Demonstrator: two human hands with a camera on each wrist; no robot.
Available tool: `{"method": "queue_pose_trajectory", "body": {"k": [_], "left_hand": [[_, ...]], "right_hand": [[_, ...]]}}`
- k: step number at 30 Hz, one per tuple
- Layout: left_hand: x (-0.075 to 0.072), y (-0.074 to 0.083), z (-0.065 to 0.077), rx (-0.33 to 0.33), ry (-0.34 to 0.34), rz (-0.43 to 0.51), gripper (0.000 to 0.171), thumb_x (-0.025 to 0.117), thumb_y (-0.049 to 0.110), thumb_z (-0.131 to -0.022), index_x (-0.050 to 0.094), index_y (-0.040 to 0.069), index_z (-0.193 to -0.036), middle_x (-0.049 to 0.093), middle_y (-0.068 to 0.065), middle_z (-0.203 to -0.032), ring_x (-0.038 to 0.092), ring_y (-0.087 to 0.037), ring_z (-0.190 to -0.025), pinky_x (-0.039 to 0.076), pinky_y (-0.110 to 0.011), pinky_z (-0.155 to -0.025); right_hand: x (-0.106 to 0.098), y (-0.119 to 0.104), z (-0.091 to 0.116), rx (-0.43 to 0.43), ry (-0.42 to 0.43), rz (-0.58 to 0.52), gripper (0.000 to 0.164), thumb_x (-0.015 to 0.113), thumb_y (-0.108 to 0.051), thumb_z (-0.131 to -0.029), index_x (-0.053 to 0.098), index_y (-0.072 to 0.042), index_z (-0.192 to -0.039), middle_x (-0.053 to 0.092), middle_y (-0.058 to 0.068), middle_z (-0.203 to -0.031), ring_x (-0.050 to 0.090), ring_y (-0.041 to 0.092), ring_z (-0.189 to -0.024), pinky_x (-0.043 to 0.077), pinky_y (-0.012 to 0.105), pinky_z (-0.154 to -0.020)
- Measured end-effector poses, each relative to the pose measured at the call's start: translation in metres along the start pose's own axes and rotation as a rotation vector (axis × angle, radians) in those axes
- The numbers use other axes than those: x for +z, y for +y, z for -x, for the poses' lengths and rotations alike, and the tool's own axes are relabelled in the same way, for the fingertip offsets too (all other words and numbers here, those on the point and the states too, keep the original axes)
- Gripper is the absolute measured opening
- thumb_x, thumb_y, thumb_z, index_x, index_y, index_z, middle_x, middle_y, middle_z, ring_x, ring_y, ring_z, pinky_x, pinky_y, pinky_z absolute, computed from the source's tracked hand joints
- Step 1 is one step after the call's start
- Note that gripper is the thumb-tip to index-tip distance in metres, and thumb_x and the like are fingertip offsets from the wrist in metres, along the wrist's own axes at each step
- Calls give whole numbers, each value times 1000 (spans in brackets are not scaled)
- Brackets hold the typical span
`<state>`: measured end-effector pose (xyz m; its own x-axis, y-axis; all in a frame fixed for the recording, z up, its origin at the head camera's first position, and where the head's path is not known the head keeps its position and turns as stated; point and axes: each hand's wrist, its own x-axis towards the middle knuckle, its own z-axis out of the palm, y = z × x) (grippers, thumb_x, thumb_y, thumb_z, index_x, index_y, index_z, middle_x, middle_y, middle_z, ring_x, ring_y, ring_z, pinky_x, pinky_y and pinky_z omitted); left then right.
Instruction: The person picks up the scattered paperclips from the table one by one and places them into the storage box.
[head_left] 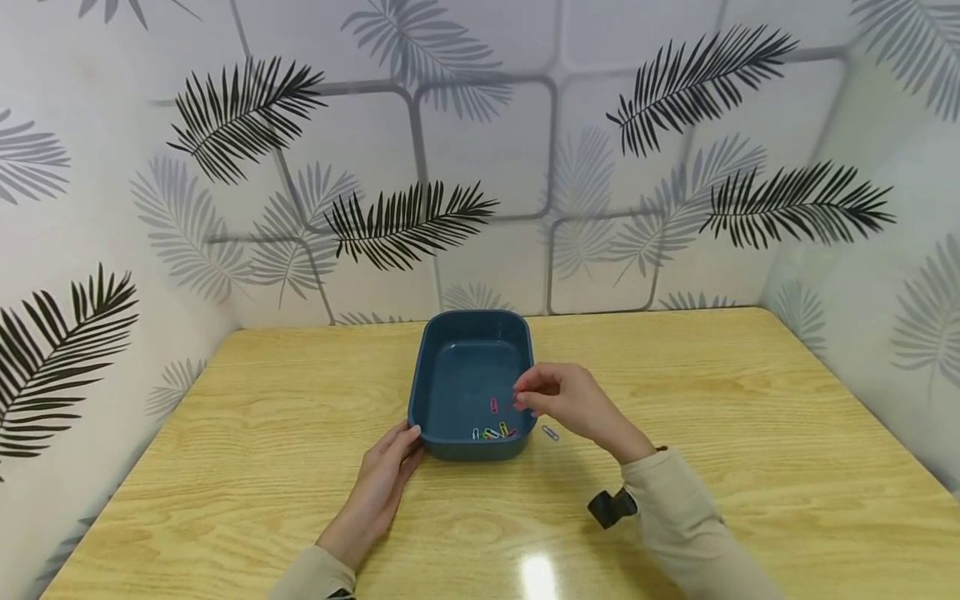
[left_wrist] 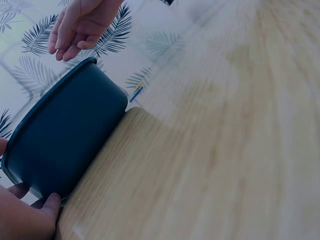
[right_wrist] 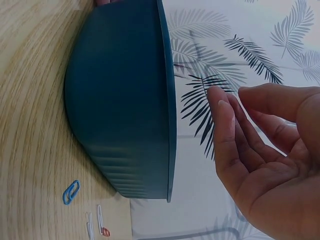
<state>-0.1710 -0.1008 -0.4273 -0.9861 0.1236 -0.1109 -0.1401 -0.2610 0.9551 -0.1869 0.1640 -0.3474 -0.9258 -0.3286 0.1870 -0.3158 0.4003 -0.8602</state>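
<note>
A dark blue plastic tray [head_left: 472,387] stands on the table. Several coloured paper clips [head_left: 492,433] lie at its near end, and a pink paper clip [head_left: 493,406] shows farther in. My left hand [head_left: 386,467] holds the near left corner, thumb at the rim and fingers against the outer wall [left_wrist: 65,135]. Above the right rim hovers my right hand [head_left: 573,406], its fingers bent loosely. In the right wrist view a gap separates thumb and fingertips [right_wrist: 227,117], with nothing visible between them. Beside the tray's right wall lies a bluish paper clip [head_left: 550,432].
The right wrist view shows a blue paper clip [right_wrist: 71,192] and pale clips [right_wrist: 100,220] on the wood-grain table [head_left: 712,400]. A leaf-patterned wall covering [head_left: 487,167] rises behind the table. A black strap piece [head_left: 611,507] sticks out at the right sleeve.
</note>
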Motion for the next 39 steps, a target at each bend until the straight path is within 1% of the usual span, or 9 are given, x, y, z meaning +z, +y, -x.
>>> {"method": "queue_pose_trajectory", "body": {"k": [4, 6, 10, 12, 19, 24, 28, 35, 39], "left_hand": [[0, -1, 0, -1, 2, 2, 54, 51, 18, -102, 33, -9, -145, 33, -25, -149, 34, -31, -136, 33, -37, -112], [0, -1, -1, 1, 0, 4, 54, 51, 18, -102, 33, -9, -145, 33, -25, -148, 34, -31, -135, 34, -36, -112], [0, 0, -2, 8, 3, 2, 54, 51, 17, -101, 34, -9, -145, 34, -25, -147, 35, -31, -134, 35, -36, -111], [0, 1, -2, 6, 8, -4, 53, 51, 17, -101, 34, -9, -145, 35, -25, -147, 36, -31, -134, 35, -36, -111], [-1, 2, 0, -3, -2, -11, 55, 51, 19, -102, 33, -8, -145, 33, -25, -148, 34, -31, -136, 34, -36, -112], [-1, 2, 0, -5, -1, -10, 55, 51, 19, -101, 33, -8, -146, 33, -25, -148, 33, -31, -136, 34, -36, -112], [0, 2, -1, -3, 4, -9, 55, 51, 19, -101, 33, -8, -146, 34, -24, -148, 34, -30, -135, 35, -35, -111], [-1, 1, -1, 2, -15, 4, 55, 51, 18, -101, 32, -10, -145, 32, -25, -148, 33, -31, -136, 34, -34, -111], [-2, 1, 0, 11, -24, 8, 56, 52, 18, -101, 31, -9, -146, 31, -25, -149, 33, -32, -136, 33, -34, -112]], "right_hand": [[-6, -1, 0, 4, 0, 14, 13, 61, -4, -94, 68, 5, -102, 69, 8, -90, 67, 30, -87, 59, 35, -72], [-16, -2, 1, 4, 34, 19, 15, 61, -5, -95, 67, 5, -104, 70, 10, -92, 67, 29, -87, 58, 32, -71], [-41, -2, 5, 22, 143, 20, 18, 60, -6, -96, 65, 6, -108, 69, 17, -99, 66, 31, -91, 58, 28, -71], [-52, -1, 8, 44, 160, 33, 19, 60, -6, -96, 65, 6, -110, 67, 19, -103, 65, 33, -95, 57, 28, -74], [-69, 3, 10, 74, 68, 203, 26, 61, -10, -96, 63, 6, -115, 66, 17, -107, 64, 28, -94, 57, 37, -76], [-73, 7, 10, 96, 63, 305, 26, 61, -9, -95, 62, 8, -115, 66, 17, -103, 64, 30, -93, 57, 39, -74], [-74, 14, 7, 111, 52, 368, 24, 61, -9, -94, 63, 7, -113, 66, 16, -98, 63, 28, -88, 56, 38, -70], [-69, 29, 4, 160, -95, 421, 25, 62, -9, -94, 64, 10, -110, 67, 12, -91, 64, 27, -80, 56, 37, -66], [-65, 33, 3, 168, -127, 463, 23, 64, -7, -92, 65, 11, -106, 67, 11, -88, 64, 24, -76, 56, 38, -66]]}}
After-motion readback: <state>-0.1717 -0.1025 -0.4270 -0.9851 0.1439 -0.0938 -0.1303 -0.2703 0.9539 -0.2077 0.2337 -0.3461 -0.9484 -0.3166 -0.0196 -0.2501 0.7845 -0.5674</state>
